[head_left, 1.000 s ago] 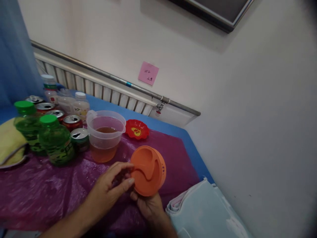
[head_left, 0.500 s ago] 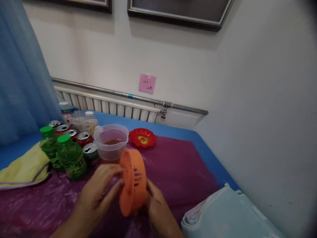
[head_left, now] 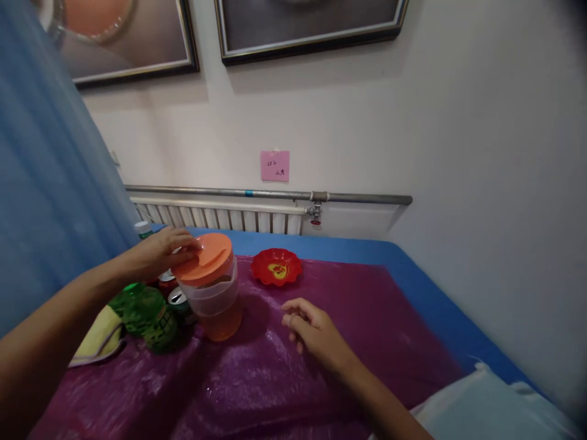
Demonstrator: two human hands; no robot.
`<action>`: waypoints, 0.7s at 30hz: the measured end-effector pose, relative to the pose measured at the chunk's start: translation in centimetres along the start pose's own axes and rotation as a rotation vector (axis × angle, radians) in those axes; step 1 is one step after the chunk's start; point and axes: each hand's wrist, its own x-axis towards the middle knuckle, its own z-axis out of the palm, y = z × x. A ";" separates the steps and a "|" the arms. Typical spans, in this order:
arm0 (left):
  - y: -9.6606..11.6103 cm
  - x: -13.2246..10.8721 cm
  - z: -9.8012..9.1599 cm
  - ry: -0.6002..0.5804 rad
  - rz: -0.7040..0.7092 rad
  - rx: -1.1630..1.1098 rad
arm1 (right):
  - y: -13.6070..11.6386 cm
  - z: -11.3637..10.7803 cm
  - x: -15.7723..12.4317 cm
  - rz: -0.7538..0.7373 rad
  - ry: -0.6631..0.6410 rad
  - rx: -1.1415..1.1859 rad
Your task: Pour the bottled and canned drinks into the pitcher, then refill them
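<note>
My left hand [head_left: 172, 249] grips the orange lid [head_left: 211, 253] by its top, fingers closed on the raised grip. The lid sits slightly tilted at the mouth of a clear plastic jug [head_left: 215, 302] with amber liquid in the lower part. Whether its edge is fully seated all round I cannot tell. Out to the right, my right hand [head_left: 316, 333] hovers over the purple plastic sheet [head_left: 275, 373], holding nothing, its fingers loosely curled and apart. Behind it lies a red scalloped dish [head_left: 276, 267] with a yellow design.
Green bottles [head_left: 149, 318] and opened drink cans [head_left: 178, 299] crowd the jug's left side, partly hidden by my left arm. A yellow cloth [head_left: 98, 336] lies at the left. Pale blue folded material [head_left: 495, 406] rests at the right front. A radiator [head_left: 220, 217] runs along the wall behind.
The orange lid went from between both hands, on edge, to the top of the jug, under my left hand. My right hand let go of it and moved right. The view shifted.
</note>
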 end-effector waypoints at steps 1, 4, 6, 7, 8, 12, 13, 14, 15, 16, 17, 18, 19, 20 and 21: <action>-0.3 0.4 0.2 -0.041 0.008 0.010 | 0.5 -0.5 0.1 0.014 0.012 0.004; -0.6 1.1 0.2 -0.123 0.003 0.024 | 1.6 -1.7 0.2 0.059 0.039 0.020; -0.3 1.2 0.0 -0.153 -0.010 0.037 | 2.1 -2.3 0.3 0.070 0.040 0.031; -0.1 1.2 -0.2 -0.170 -0.017 0.046 | 2.3 -2.5 0.3 0.065 0.037 0.036; 0.2 1.2 -0.3 -0.190 -0.023 0.056 | 2.4 -2.6 0.3 0.057 0.032 0.039; 1.3 1.2 -0.5 -0.255 -0.036 0.085 | 2.7 -2.7 0.4 0.033 0.026 0.051; 1.5 1.2 -0.5 -0.261 -0.033 0.095 | 2.6 -2.7 0.4 0.031 0.026 0.055; 1.7 1.1 -0.5 -0.264 -0.025 0.110 | 2.6 -2.7 0.3 0.030 0.026 0.057; 1.9 1.1 -0.4 -0.268 -0.012 0.130 | 2.6 -2.6 0.3 0.031 0.026 0.057; 2.0 1.2 -0.4 -0.271 0.003 0.152 | 2.6 -2.6 0.3 0.036 0.028 0.053; 2.1 1.2 -0.4 -0.272 0.019 0.177 | 2.5 -2.6 0.3 0.043 0.031 0.046; 2.1 1.3 -0.4 -0.271 0.037 0.202 | 2.5 -2.6 0.2 0.051 0.034 0.039; 2.1 1.4 -0.3 -0.272 0.056 0.224 | 2.5 -2.6 0.2 0.058 0.035 0.034; 1.9 1.6 -0.2 -0.271 0.078 0.245 | 2.5 -2.6 0.2 0.063 0.035 0.032; 1.8 1.7 -0.1 -0.264 0.104 0.266 | 2.5 -2.6 0.2 0.062 0.033 0.033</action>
